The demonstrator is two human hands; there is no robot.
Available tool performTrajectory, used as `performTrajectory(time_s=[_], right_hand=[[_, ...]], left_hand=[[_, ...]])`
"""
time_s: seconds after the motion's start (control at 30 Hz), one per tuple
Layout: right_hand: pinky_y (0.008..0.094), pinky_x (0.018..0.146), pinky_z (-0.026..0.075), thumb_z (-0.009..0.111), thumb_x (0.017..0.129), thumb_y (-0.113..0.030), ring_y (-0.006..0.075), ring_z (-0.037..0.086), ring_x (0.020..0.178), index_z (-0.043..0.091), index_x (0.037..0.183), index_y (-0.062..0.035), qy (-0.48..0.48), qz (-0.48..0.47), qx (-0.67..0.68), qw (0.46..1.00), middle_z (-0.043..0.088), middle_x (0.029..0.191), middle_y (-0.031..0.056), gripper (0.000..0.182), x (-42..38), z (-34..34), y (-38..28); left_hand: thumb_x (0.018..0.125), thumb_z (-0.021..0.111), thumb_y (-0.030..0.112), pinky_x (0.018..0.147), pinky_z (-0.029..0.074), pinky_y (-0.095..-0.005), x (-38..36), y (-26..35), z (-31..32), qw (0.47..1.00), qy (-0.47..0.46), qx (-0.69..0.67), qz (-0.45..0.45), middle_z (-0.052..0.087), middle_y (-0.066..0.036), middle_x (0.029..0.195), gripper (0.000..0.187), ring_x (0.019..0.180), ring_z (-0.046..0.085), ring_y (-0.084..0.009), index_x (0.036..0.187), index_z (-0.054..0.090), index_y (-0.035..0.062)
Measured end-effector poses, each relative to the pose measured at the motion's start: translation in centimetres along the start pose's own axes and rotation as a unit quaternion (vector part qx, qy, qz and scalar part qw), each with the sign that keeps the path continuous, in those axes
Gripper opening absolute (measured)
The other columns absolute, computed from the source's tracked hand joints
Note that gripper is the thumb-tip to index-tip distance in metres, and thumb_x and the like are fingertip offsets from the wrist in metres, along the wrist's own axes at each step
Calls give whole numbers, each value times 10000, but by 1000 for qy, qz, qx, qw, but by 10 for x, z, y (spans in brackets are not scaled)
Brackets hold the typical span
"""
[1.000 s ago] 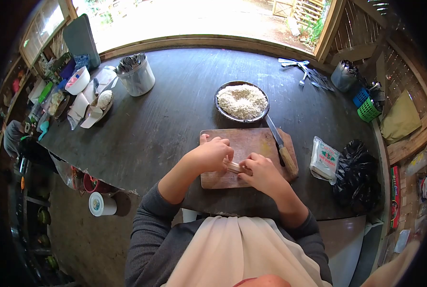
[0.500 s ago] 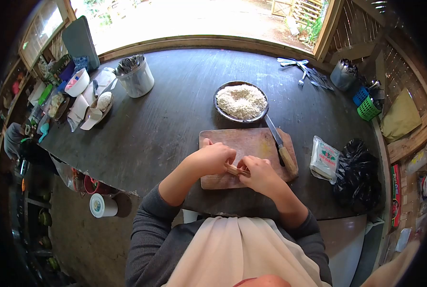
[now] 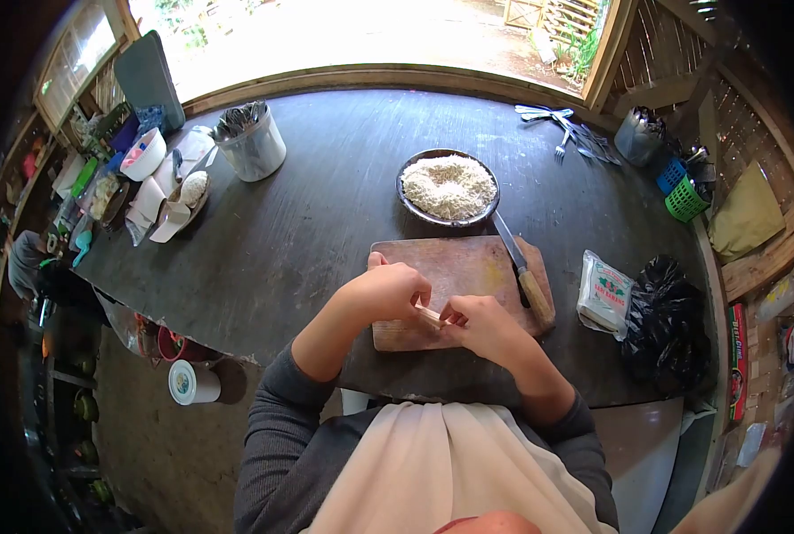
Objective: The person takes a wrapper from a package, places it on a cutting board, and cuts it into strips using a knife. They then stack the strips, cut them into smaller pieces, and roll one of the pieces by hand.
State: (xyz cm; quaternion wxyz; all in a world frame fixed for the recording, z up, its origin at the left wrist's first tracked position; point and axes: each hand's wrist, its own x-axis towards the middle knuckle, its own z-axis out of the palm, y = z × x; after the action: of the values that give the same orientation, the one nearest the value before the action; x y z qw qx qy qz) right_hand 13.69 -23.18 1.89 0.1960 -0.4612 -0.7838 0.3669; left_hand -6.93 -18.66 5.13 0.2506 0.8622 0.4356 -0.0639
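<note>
Over the cutting board, my left hand (image 3: 395,292) pinches one end of a small pale roll (image 3: 429,316), thumb and fingers pressed together. The other end sits in the closed fingertips of my right hand (image 3: 479,322). Much of the roll is hidden by the fingers. Both hands are close above the front part of the wooden cutting board (image 3: 441,256). A knife with a wooden handle (image 3: 534,295) lies across the board's right side, blade pointing away. Just beyond the board stands a dark bowl (image 3: 408,208) heaped with white shredded or floury stuff (image 3: 450,185), hollowed in the middle.
Right of the board lie a printed white packet (image 3: 603,294) and a black plastic bag (image 3: 666,325). Forks and knives (image 3: 568,133) are spread at the back right. A tub of cutlery (image 3: 253,147) stands back left. A person (image 3: 28,262) is at the far left.
The fingers have shifted slightly on the small pale roll, and more of it shows between my hands. The bowl, knife and board stay where they were.
</note>
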Motion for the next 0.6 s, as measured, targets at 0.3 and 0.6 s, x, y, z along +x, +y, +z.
performTrajectory(time_s=[0.3,0.6], right_hand=[[395,816,490,698,782,-171,289,627,895,686,927,-79,18,-15,-67,997,624,952,99,172,0,11,18],[448,872,412,660,808,-216,268,613,963,674,964,-102,12,48,-78,996,623,972,72,193,-1,8,4]], left_hand=[[715,762,268,841,253,-413,5,-3,13,998,23,56,-10,682,18,836,159,834,637,-186,832,705,177],[701,689,130,786,261,-437,6,0,11,1000,16,15,16,698,-20,791,138,830,653,-229,834,706,162]])
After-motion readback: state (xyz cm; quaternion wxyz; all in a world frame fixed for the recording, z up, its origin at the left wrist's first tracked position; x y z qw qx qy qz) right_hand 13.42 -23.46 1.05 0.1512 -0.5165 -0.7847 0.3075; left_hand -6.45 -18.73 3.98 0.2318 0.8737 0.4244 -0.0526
